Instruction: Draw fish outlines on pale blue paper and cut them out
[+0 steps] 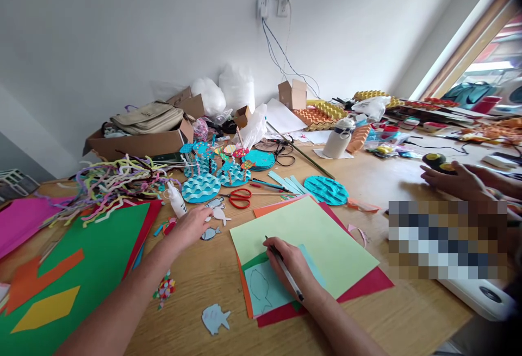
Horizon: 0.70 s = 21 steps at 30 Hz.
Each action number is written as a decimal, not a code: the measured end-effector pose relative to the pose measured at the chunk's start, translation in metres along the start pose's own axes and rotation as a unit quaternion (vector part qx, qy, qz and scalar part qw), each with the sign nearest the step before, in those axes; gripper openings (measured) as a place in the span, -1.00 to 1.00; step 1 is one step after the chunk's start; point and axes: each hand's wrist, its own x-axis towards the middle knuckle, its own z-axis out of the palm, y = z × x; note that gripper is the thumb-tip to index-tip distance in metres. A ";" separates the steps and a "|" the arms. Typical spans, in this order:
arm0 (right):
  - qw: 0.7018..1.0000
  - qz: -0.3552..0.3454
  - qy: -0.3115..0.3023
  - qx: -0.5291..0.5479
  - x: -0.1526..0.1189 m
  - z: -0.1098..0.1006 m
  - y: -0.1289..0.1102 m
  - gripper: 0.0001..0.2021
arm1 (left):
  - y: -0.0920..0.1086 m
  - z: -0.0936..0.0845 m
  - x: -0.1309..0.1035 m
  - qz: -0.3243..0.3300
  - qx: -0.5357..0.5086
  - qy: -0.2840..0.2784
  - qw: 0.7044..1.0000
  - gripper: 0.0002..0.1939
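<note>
My right hand (291, 263) grips a pen (289, 277) and rests on a stack of coloured paper. Under it lies a light blue sheet (255, 296) with a fish outline drawn on it, partly covering a pale green sheet (302, 236). My left hand (193, 225) reaches over several paper fish cutouts (220, 213) beside a white glue bottle (176, 199); its fingertips are at the cutouts, and whether they pinch one is hard to make out. A single blue fish cutout (215, 318) lies near the front edge. Red-handled scissors (240, 198) lie just beyond.
Green card (106, 247) and tangled pipe cleaners (118, 182) lie on the left. Behind stand blue wavy discs (200, 187) with fish decorations, a cardboard box (138, 144) and a white jug (337, 139). Another person's hands (457, 182) are at the right.
</note>
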 end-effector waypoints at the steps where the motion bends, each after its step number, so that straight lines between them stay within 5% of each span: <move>1: 1.000 -0.003 0.002 0.000 0.000 0.000 0.000 -0.83 | -0.002 -0.003 0.005 -0.005 0.006 0.000 1.000 -0.76; 7: 1.000 -0.003 0.015 -0.010 0.000 -0.003 0.002 -0.83 | -0.010 -0.013 0.032 -0.026 0.031 -0.024 0.999 -0.77; 11: 1.000 -0.006 0.016 -0.011 0.000 -0.003 0.002 -0.83 | -0.005 -0.016 0.025 -0.008 0.018 -0.060 0.998 -0.83; 17: 1.000 0.004 0.010 -0.008 -0.001 -0.003 0.001 -0.83 | 0.034 -0.018 -0.042 0.107 -0.058 -0.186 0.975 -0.73; 21: 1.000 0.005 0.024 -0.008 -0.001 -0.005 0.000 -0.83 | 0.052 -0.001 -0.093 0.139 -0.056 -0.242 0.959 -0.67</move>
